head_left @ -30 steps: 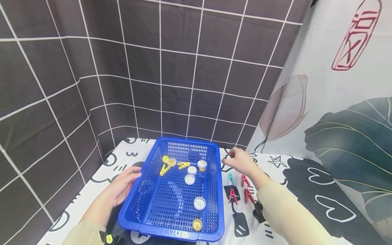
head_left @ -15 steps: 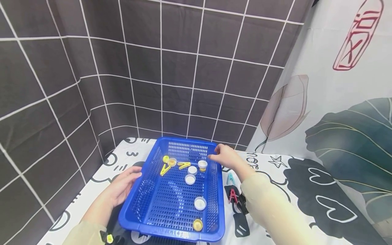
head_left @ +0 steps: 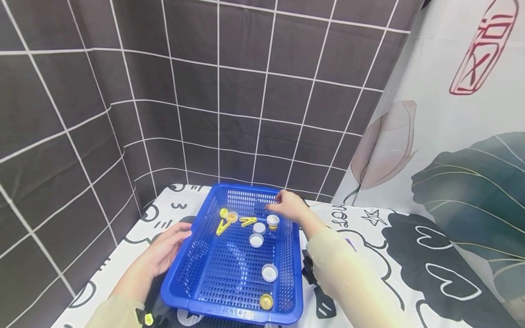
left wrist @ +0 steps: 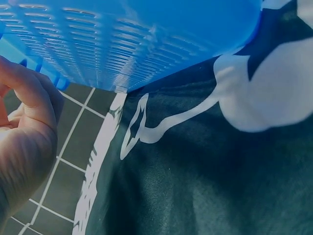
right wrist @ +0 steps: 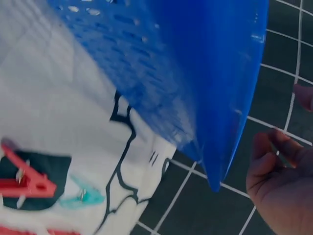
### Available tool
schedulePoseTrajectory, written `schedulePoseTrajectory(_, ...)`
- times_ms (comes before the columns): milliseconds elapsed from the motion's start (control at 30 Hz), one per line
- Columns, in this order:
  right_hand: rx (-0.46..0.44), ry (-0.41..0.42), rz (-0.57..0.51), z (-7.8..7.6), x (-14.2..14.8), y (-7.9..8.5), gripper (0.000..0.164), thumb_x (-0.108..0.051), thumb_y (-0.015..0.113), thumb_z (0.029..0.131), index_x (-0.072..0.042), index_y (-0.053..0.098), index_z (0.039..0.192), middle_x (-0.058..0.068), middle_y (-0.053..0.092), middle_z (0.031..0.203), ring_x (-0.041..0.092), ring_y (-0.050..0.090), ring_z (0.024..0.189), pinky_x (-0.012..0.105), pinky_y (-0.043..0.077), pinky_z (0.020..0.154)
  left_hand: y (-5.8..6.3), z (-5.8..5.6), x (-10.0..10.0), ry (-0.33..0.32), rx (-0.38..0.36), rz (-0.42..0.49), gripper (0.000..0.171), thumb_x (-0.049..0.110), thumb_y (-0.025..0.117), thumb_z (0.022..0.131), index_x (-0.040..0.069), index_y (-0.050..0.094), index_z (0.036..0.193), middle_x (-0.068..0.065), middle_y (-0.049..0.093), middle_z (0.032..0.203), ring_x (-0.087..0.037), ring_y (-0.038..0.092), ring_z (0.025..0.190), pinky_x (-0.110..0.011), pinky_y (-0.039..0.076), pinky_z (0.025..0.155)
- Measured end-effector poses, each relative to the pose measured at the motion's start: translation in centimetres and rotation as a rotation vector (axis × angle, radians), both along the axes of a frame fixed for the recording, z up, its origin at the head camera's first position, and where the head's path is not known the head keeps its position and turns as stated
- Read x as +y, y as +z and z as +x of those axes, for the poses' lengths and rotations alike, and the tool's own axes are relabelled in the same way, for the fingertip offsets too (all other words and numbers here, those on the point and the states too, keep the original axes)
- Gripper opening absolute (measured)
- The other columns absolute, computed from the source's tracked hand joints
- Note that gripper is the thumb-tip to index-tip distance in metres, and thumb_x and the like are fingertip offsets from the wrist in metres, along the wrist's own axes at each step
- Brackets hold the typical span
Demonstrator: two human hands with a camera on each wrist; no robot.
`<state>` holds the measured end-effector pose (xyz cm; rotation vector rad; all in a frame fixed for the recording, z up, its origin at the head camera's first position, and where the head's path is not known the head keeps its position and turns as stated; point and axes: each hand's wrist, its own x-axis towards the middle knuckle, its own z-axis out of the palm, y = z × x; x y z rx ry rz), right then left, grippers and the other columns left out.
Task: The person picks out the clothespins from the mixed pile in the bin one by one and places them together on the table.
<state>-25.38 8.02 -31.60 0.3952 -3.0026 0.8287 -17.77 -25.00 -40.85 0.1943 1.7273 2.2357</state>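
Observation:
A blue plastic basket (head_left: 197, 313) with slotted walls stands in front of me. My left hand (head_left: 172, 243) rests at its left rim, fingers loosely bent, fingertips right at the edge. Over the back right of the basket is my right hand (head_left: 292, 207), its fingers loosely bent with nothing visible between them in the right wrist view. Just below it lies a white cap (head_left: 272, 220) over a yellow one. Other white caps (head_left: 269, 273), a yellow-gold cap (head_left: 266, 301) and two yellow clothespins (head_left: 248, 221) lie on the basket floor. Farther left are an orange-centred cap (head_left: 232, 217) and a small yellow cap (head_left: 223, 212).
Right of the basket, red clothespins (right wrist: 29, 178) and a teal clothespin (right wrist: 82, 197) lie on the patterned white cloth (head_left: 369, 259). A purple piece (head_left: 350, 244) shows beside the right sleeve. A dark gridded curtain (head_left: 238, 114) hangs close behind the basket.
My right hand has moved left from beside the basket, across its right rim, to above the inside. The right sleeve now covers the clothespins in the head view. My left hand and the basket stay put.

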Motion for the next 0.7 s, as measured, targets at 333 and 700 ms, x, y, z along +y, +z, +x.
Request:
schedulePoseTrajectory(333,0.005,-0.011,0.024,-0.3,-1.2,0.8,0.047,-0.038,0.066,0.081,0.001,0.057,0.106,0.013,0.063,0.097,0.027,0.059,0.088,0.041,0.052,0.08,0.1,0.0,0.0,-0.005,-0.007,0.0,0.018,0.016,0.046,0.098,0.011,0.043,0.115,-0.005,0.064,0.095,-0.016,0.064,0.08,-0.031,0.057,0.067)
schedulePoseTrajectory(700,-0.013,0.0,-0.053,-0.7,-3.1,-0.3,0.047,-0.036,0.066,0.082,0.003,0.056,0.107,0.016,0.064,0.099,0.031,0.06,0.094,0.042,0.051,0.084,0.0,0.0,0.3,0.025,-0.027,0.002,0.017,0.015,0.047,0.098,0.012,0.043,0.114,-0.003,0.063,0.094,-0.015,0.063,0.079,-0.029,0.057,0.066)
